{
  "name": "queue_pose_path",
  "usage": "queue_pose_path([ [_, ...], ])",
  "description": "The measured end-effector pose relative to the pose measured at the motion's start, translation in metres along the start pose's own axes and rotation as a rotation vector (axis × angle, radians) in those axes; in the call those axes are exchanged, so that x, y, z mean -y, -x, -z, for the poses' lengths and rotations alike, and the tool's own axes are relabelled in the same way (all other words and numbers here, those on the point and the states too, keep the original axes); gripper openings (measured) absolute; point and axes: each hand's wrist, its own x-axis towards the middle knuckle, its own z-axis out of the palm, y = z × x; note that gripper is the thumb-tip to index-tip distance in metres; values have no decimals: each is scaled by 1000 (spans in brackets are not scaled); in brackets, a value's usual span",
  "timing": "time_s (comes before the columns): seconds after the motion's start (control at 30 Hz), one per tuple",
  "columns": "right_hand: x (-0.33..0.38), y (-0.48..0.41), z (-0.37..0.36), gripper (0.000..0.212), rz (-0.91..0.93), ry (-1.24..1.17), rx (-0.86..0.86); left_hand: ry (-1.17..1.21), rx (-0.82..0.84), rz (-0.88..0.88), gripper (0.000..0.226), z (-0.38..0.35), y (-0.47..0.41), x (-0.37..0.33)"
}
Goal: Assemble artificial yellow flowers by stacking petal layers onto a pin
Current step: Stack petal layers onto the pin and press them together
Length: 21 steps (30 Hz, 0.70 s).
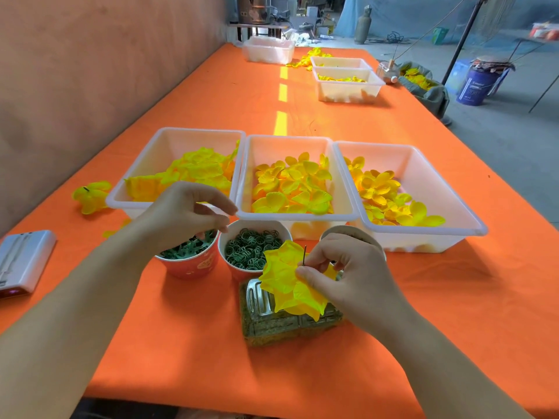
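Note:
A dark pin stands up through stacked yellow petal layers above a glass block. My right hand pinches the petals at the pin's base. My left hand hovers over the left cup of green plastic parts, fingers pinched together; whether it holds a small part I cannot tell. Three white bins hold loose yellow petals: left, middle, right.
A cup of green rings stands in the middle, and a third cup sits behind my right hand. A finished yellow flower lies left of the bins. A white device rests at the left table edge. More white bins stand farther back.

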Motion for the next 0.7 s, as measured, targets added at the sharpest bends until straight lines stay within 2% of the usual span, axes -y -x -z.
queue_pose_path([
  [0.07,0,0,0,32,5,4,-7,-246,-67,-6,19,8,-1,11],
  [0.13,0,-1,0,32,5,11,-11,-569,65,55,23,14,1,22],
  [0.2,1,-2,0,32,4,14,-4,-743,204,110,21,14,5,31],
  [0.57,2,-1,1,34,6,16,3,-765,162,114,25,8,4,37],
  [0.7,2,-1,1,34,7,21,-5,-704,30,127,26,24,8,26],
])
